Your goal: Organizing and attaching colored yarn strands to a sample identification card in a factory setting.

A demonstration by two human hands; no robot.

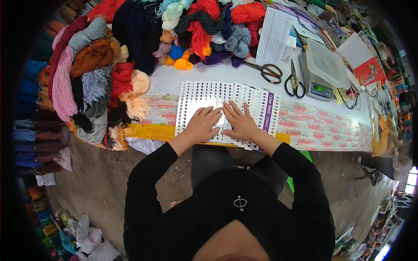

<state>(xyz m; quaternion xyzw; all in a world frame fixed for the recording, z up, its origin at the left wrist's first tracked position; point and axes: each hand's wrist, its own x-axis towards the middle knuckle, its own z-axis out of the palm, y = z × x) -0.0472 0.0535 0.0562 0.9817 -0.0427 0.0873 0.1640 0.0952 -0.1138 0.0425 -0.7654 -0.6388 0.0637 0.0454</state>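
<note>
Several white cards with rows of punched holes [198, 93] lie overlapped like a fan at the table's front edge. One near the right side bears a purple strip [268, 114]. My left hand [202, 124] rests flat on the cards, fingers stretched out and pointing up to the right. Beside it my right hand [241, 122] also lies flat on them, its fingers spread. The fingertips of the two hands are close together. Neither hand grips anything. Parts of the cards are hidden under my palms.
Heaped yarn skeins [93, 61] fill the table's left side, with more skeins [204, 30] at the back. Black-handled scissors [269, 73] and dark thread snips [295, 82] lie right of the cards. Beyond them stand a digital scale [320, 90] with a clear tray [324, 63] and printed sheets [273, 37].
</note>
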